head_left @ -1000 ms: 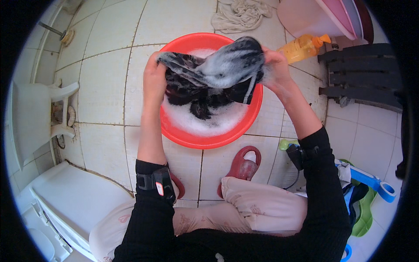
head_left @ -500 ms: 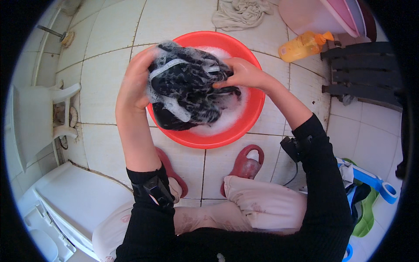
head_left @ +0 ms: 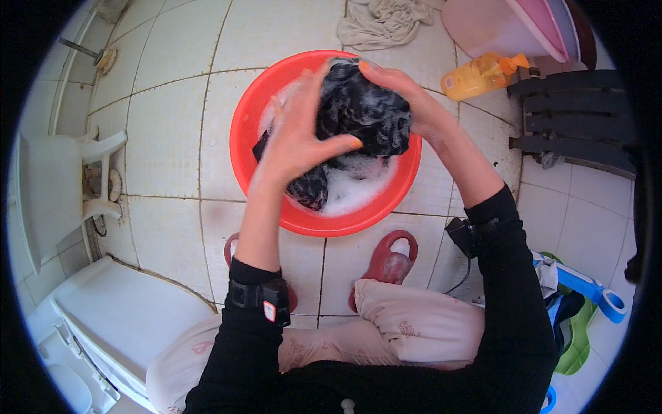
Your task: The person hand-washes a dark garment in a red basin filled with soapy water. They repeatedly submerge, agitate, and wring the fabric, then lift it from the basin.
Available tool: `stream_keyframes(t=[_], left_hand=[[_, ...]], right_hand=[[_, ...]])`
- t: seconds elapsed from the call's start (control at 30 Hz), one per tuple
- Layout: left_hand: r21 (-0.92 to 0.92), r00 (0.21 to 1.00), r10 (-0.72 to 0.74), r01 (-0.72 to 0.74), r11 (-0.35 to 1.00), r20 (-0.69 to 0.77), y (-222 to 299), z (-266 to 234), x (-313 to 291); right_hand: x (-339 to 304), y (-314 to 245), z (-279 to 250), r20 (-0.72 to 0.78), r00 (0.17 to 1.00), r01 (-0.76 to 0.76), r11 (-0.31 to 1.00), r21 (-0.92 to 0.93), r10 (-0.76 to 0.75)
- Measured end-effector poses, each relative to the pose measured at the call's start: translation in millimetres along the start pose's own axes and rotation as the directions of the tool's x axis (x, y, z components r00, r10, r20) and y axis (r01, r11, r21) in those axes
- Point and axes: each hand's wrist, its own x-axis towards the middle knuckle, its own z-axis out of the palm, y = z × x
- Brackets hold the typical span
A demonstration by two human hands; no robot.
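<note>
Wet black cloth (head_left: 355, 114), probably a garment and streaked with suds, is bunched up over the red basin (head_left: 245, 148). White foam (head_left: 352, 186) covers the water beneath it. My right hand (head_left: 420, 103) grips the bundle at its right, thumb on the upper edge, the other fingers mostly hidden by cloth and hand. My left hand (head_left: 300, 138) lies against the bundle's left side, fingers stretched up and thumb spread out to the right; it is slightly blurred. A lower part of the cloth hangs into the foam below my left hand.
An orange pump bottle (head_left: 476, 76) lies right of the basin, near a dark slatted stool (head_left: 572, 114) and stacked pink basins (head_left: 489, 27). A pale crumpled rag (head_left: 383, 24) lies beyond. On the left are a white plastic chair (head_left: 55, 186) and a white lidded box (head_left: 127, 310).
The bundle has shifted right and turned in my hands. My left hand has moved right across the basin and spread its fingers; my right hand has moved slightly right and up.
</note>
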Motion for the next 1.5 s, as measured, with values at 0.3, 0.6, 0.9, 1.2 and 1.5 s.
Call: stream_keyframes(t=[0.3, 0.6, 0.9, 1.2, 1.5], left_hand=[[-0.404, 0.931, -0.323, 0.233, 0.885, -0.172, -49, -34, -20], [-0.355, 0.797, -0.219, 0.007, 0.935, -0.562, -48, -28, -49], [-0.746, 0.78, -0.521, 0.566, 0.351, 0.347, -25, 48, -70], [-0.854, 0.956, -0.244, 0.014, -0.521, 0.165, -23, 46, -39], [-0.953, 0.704, -0.656, 0.098, -0.288, 0.271, -66, 96, 10]], right_hand=[[19, -7, -8, 0.056, 0.983, -0.046, 0.525, -0.85, 0.177], [39, 7, 16, 0.206, 0.946, -0.068, 0.775, -0.628, 0.25], [44, -2, 57, 0.192, 0.954, -0.007, 0.654, -0.756, 0.232], [30, 55, -20, -0.174, 0.972, -0.215, 0.886, -0.411, 0.155], [28, 85, -48, -0.416, 0.865, -0.014, 0.816, -0.579, -0.281]])
